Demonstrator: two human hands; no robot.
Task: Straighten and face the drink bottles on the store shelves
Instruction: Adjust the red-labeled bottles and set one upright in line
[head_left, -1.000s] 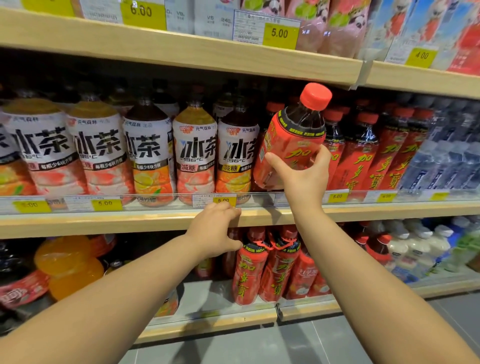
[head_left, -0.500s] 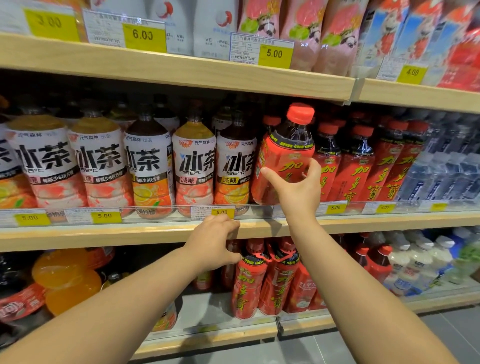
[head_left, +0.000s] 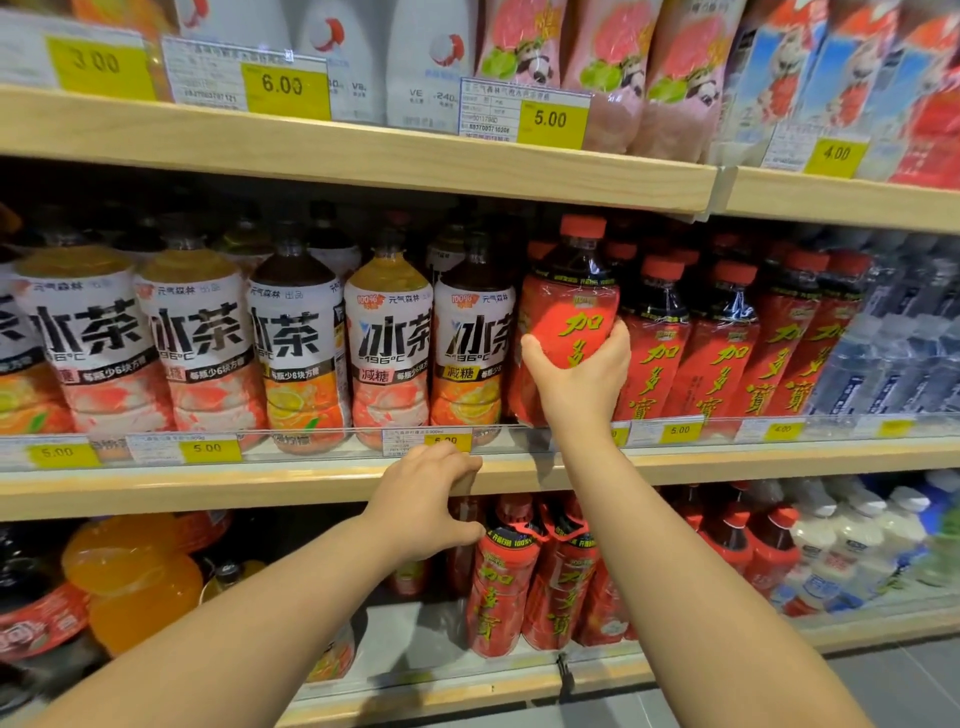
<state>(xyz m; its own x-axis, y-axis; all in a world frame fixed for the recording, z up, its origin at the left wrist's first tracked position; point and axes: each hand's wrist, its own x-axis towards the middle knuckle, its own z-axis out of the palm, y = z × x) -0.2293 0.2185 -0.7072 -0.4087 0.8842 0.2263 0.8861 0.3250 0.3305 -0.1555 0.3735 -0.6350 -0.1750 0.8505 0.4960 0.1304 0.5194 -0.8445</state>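
My right hand (head_left: 579, 374) grips a red-labelled herbal tea bottle (head_left: 571, 306) with a red cap, standing nearly upright at the front of the middle shelf (head_left: 727, 462), label facing out. More red bottles of the same kind (head_left: 722, 343) stand in a row to its right. To its left are white-labelled iced tea bottles (head_left: 387, 348). My left hand (head_left: 423, 499) rests curled over the front edge of the middle shelf, by a yellow price tag (head_left: 445, 441).
The upper shelf (head_left: 363, 156) hangs close above the bottle caps and carries pouches and white bottles. Water bottles (head_left: 898, 353) fill the middle shelf's right end. Below are more red bottles (head_left: 506, 577), orange drinks (head_left: 130, 577) and white bottles (head_left: 841, 545). Grey floor lies at bottom right.
My right hand has lowered the red bottle from a tilted, raised position onto the middle shelf, now nearly upright under the upper shelf. My left hand has stayed on the shelf edge.
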